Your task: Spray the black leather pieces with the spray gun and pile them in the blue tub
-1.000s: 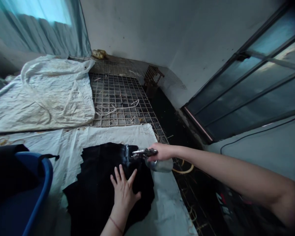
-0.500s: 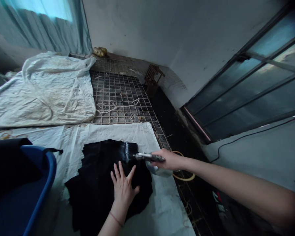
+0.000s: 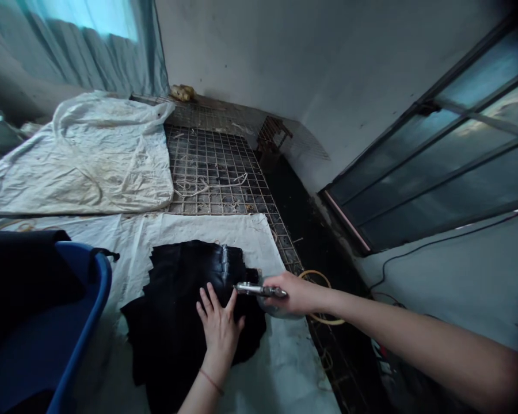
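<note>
Black pieces of fabric or leather (image 3: pixel 172 310) lie overlapped in a stepped stack on a white cloth (image 3: pixel 280 356). Flat on the stack rests my left hand (image 3: pixel 219 328), fingers spread. My right hand (image 3: pixel 291 292) is wrapped around a metal spray gun (image 3: pixel 252 289) with a pale cup (image 3: pixel 280 312) beneath it. The nozzle points left, just above the black pieces and close to my left index finger. A shiny whitish wet strip (image 3: pixel 225 259) runs along the upper edge of the stack.
At the left stands a blue tub (image 3: pixel 92 310) with black material (image 3: pixel 26 270) over its rim. Behind lie a crumpled white sheet (image 3: pixel 112 155) and a wire grid (image 3: pixel 216 167) with loose string. A yellowish hose (image 3: pixel 328 319) loops beyond my right hand.
My right hand has moved the spray gun slightly toward me, nearer my left fingers. The whitish wet strip looks less misty. The view has shifted a little; my left hand stays flat on the stack.
</note>
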`<state>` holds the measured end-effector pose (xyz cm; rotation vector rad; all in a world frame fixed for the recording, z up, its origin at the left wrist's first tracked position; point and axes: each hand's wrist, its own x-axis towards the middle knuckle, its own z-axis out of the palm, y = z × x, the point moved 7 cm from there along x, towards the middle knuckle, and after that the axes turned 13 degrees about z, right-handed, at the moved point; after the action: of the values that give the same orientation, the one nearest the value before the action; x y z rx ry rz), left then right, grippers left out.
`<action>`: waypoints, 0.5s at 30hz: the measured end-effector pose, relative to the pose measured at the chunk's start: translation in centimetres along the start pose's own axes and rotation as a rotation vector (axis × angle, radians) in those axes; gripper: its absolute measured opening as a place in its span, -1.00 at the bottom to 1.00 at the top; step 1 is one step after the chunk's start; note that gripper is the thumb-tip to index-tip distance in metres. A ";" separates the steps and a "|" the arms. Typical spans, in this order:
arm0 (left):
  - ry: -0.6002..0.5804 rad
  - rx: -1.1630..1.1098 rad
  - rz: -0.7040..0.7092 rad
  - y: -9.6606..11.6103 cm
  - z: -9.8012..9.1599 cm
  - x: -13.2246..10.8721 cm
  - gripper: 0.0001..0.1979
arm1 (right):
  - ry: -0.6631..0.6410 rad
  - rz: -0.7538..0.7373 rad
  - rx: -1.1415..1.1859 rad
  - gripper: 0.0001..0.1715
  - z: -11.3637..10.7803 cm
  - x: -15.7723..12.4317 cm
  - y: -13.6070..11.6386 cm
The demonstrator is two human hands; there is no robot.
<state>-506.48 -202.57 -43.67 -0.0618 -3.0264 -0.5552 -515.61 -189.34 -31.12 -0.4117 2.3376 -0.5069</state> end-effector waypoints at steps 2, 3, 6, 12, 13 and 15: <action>0.004 0.000 -0.005 0.0 0.0 -0.1 -0.23 | 0.039 0.018 0.054 -0.83 -0.2 0.6 0.5; 0.008 0.002 -0.002 0.1 0.0 -0.1 -0.23 | 0.089 0.031 0.094 -0.81 -0.6 1.0 0.8; 0.022 0.016 0.012 0.1 -0.1 -0.2 -0.23 | 0.230 0.025 0.169 -0.74 -1.7 2.1 1.3; 0.030 0.033 0.033 -0.1 0.4 -0.3 -0.22 | 0.131 -0.033 0.255 -0.62 -2.2 0.0 1.8; 0.032 0.036 0.036 -0.1 0.4 -0.2 -0.22 | 0.114 -0.033 0.295 -0.59 -2.2 -1.0 2.2; 0.037 0.044 0.043 -0.2 0.5 -0.2 -0.24 | 0.119 -0.007 0.391 -0.54 -2.3 -3.0 3.6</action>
<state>-506.30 -202.61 -44.21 -0.1132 -2.9916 -0.4806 -515.63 -184.36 -29.53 -0.2089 2.2757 -0.9929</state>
